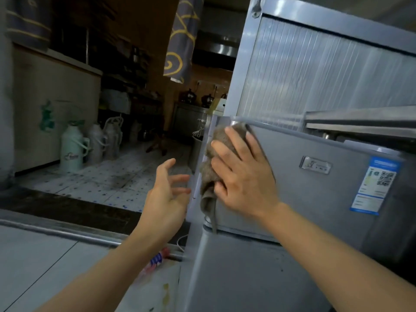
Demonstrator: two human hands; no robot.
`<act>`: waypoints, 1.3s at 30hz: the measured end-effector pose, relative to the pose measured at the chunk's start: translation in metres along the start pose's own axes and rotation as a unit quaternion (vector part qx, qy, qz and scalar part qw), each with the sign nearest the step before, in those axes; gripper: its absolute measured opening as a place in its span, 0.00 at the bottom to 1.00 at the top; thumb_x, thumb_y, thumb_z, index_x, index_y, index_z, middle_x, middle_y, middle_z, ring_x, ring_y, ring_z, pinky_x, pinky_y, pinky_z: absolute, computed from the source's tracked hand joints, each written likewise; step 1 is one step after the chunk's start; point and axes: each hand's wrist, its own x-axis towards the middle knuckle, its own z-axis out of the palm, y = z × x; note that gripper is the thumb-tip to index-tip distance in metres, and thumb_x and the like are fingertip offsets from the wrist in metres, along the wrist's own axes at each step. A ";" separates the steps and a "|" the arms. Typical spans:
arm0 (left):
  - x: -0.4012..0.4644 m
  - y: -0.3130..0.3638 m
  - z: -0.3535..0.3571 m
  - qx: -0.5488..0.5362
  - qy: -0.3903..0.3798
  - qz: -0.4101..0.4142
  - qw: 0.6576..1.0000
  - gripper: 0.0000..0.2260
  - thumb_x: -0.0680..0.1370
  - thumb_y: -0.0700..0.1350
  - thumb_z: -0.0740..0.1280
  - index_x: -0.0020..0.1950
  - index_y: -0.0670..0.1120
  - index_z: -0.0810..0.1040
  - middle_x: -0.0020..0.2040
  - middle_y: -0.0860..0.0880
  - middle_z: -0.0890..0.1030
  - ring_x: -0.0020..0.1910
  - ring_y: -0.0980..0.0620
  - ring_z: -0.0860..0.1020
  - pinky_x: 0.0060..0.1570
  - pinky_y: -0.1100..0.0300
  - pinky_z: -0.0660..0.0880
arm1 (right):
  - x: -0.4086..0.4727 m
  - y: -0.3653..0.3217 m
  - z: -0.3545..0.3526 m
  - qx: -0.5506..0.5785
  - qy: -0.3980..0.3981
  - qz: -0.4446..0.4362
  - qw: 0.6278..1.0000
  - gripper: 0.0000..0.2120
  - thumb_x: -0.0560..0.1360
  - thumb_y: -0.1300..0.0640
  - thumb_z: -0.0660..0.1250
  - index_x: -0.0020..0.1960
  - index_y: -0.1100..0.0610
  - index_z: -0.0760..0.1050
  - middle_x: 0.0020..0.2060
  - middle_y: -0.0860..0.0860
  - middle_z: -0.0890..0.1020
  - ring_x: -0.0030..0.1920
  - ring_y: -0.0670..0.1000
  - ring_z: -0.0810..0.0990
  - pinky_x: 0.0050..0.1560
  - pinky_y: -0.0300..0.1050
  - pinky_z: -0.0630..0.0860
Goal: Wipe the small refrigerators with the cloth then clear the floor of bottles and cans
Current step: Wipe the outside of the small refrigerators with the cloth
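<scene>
A grey small refrigerator (304,176) fills the right half of the view, its upper door carrying a metal badge (315,165) and a blue and white label (374,185) further right. Behind and above it stands a tall cabinet with a ribbed translucent panel (326,70). To the left, a pale tiled floor (108,174) runs back into a dim kitchen, where a white chest freezer (56,109) stands against the wall with 3 thermos flasks (72,147) in front of it. A patterned grey and yellow curtain (180,37) hangs from above.

The right hand (243,176) presses flat on the upper door near its left edge, fingers spread, holding a brown cloth (211,165) against the metal; part of the cloth hangs below the palm. The left hand (166,194) hovers just beside the fridge's left edge, fingers loosely spread, holding nothing; whether its fingertips touch the edge is unclear. A red and blue packet (157,260) lies low by the fridge, blurred.
</scene>
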 end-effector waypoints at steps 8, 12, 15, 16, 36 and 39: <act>-0.022 -0.004 -0.005 0.026 0.011 -0.019 0.999 0.29 0.78 0.34 0.59 0.74 0.55 0.54 0.57 0.55 0.75 0.52 0.59 0.78 0.35 0.75 0.72 | -0.075 -0.058 0.019 -0.001 -0.079 -0.077 0.994 0.20 0.69 0.51 0.62 0.59 0.52 0.77 0.67 0.50 0.73 0.72 0.58 0.60 0.74 0.55 0.48; -0.038 -0.002 0.002 0.039 -0.003 -0.031 0.999 0.30 0.77 0.34 0.60 0.74 0.54 0.54 0.59 0.54 0.75 0.52 0.59 0.77 0.37 0.72 0.70 | -0.098 -0.047 0.018 0.002 -0.097 -0.145 0.985 0.26 0.72 0.53 0.63 0.70 0.51 0.69 0.73 0.50 0.65 0.74 0.57 0.57 0.73 0.55 0.53; -0.039 0.001 0.012 0.048 -0.021 -0.023 0.998 0.30 0.77 0.34 0.59 0.74 0.54 0.54 0.59 0.54 0.74 0.54 0.58 0.76 0.39 0.71 0.68 | -0.079 -0.009 0.010 0.000 -0.034 -0.121 0.992 0.23 0.75 0.53 0.60 0.70 0.51 0.68 0.72 0.51 0.65 0.73 0.58 0.60 0.72 0.55 0.55; -0.037 0.001 0.015 0.053 -0.022 -0.019 0.998 0.30 0.77 0.34 0.59 0.74 0.54 0.54 0.59 0.55 0.74 0.55 0.57 0.75 0.40 0.71 0.68 | -0.067 0.007 0.006 -0.007 -0.003 -0.091 0.996 0.21 0.77 0.51 0.58 0.70 0.52 0.68 0.72 0.52 0.67 0.72 0.59 0.61 0.72 0.56 0.55; -0.033 0.000 0.093 0.251 0.110 -0.029 0.961 0.27 0.75 0.55 0.65 0.68 0.45 0.62 0.64 0.46 0.67 0.61 0.45 0.70 0.48 0.50 0.72 | -0.137 0.043 0.013 0.057 0.058 0.181 0.980 0.27 0.73 0.57 0.60 0.72 0.51 0.62 0.73 0.53 0.58 0.73 0.60 0.57 0.72 0.57 0.52; -0.034 -0.006 0.098 0.254 0.131 -0.015 0.958 0.27 0.75 0.57 0.65 0.67 0.43 0.63 0.63 0.44 0.67 0.61 0.44 0.68 0.51 0.47 0.71 | -0.147 0.042 0.017 0.065 0.071 0.228 0.969 0.26 0.75 0.56 0.61 0.73 0.52 0.60 0.73 0.54 0.57 0.74 0.60 0.54 0.73 0.57 0.52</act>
